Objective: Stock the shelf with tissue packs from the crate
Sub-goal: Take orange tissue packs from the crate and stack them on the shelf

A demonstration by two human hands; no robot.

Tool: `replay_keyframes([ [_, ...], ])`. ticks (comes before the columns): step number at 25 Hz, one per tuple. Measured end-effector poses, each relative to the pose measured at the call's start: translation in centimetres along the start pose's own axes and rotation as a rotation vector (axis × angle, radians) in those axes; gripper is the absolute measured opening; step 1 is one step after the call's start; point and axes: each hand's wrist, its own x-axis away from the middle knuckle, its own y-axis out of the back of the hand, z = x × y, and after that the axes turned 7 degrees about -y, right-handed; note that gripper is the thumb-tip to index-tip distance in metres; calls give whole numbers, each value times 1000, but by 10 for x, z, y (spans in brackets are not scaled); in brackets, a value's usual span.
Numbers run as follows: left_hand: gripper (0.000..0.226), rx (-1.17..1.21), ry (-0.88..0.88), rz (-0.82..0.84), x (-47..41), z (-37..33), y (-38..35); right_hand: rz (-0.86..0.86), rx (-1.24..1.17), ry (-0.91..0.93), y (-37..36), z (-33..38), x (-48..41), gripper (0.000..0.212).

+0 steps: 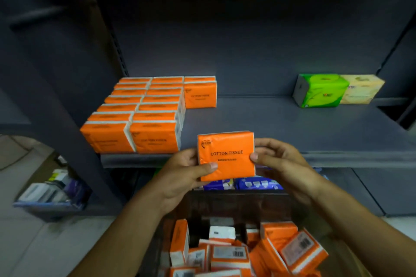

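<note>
An orange pack marked COTTON TISSUE (227, 155) is held upright just in front of the grey shelf (292, 128), its printed face toward me. My left hand (186, 173) grips its left edge with the thumb on the front. My right hand (276, 162) pinches its right edge. On the shelf's left part stand two rows of several orange packs (135, 117), with one more pack (200, 93) at the back beside them. Below me the dark crate (236, 204) holds several loose orange packs (247, 252).
A green tissue pack (320, 90) and a pale yellow one (360, 89) stand at the shelf's back right. Blue packages (256, 183) lie on the lower shelf behind the crate. A blue basket of goods (51, 193) sits on the floor at the left.
</note>
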Motion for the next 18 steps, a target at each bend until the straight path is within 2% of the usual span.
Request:
replay_keyframes([
  [3,34,41,16,-39,-10,-2,3,-7,42,16,-6,3,-14,33],
  [7,31,70,-40,-108,-26,-15,7,-4,84,91,-15,13,-37,45],
  [10,29,60,-137,-266,-39,-34,7,-17,73,152,-24,30,-64,48],
  [13,35,-8,-277,-433,-50,-51,12,-42,33,193,-34,51,-100,39],
  [15,41,-12,-318,-465,-55,-57,17,-100,18,210,-37,61,-125,32],
  [18,30,18,-309,-448,-64,-59,21,-220,103,180,-39,59,-167,35],
])
